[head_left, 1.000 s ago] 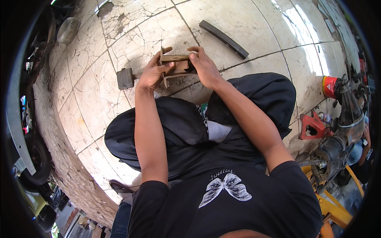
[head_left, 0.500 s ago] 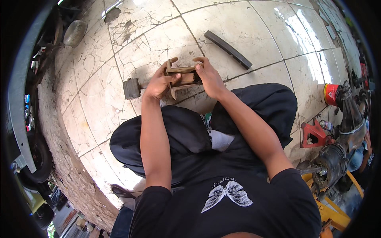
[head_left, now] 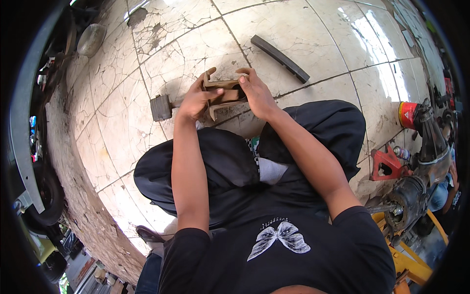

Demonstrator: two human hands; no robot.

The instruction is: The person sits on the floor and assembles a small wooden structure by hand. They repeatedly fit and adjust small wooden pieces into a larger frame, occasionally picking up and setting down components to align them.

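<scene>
Above my crossed legs I hold a rusty brown metal bracket (head_left: 226,104) with two side walls and flared ends. My left hand (head_left: 197,100) grips its left end, the thumb reaching inside over a brown inner piece. Around the right end my right hand (head_left: 258,95) is closed, thumb on the upper wall. A hammer with a blocky grey head (head_left: 161,108) lies on the floor left of my left hand; its handle runs behind that hand. Beyond my right hand rests a dark, slightly curved bar (head_left: 280,59). My fingers hide both ends of the bracket.
Cracked cream tiles (head_left: 191,41) make up the floor. At right are a red can (head_left: 407,115), a red metal stand (head_left: 387,163) and a large greasy axle part (head_left: 416,191), with a person partly visible behind. A rough ledge (head_left: 83,191) and vehicle parts line the left.
The bracket has tipped slightly in my hands, and they have shifted a little up and left. Both hands keep their grip. The hammer and dark bar stay on the floor.
</scene>
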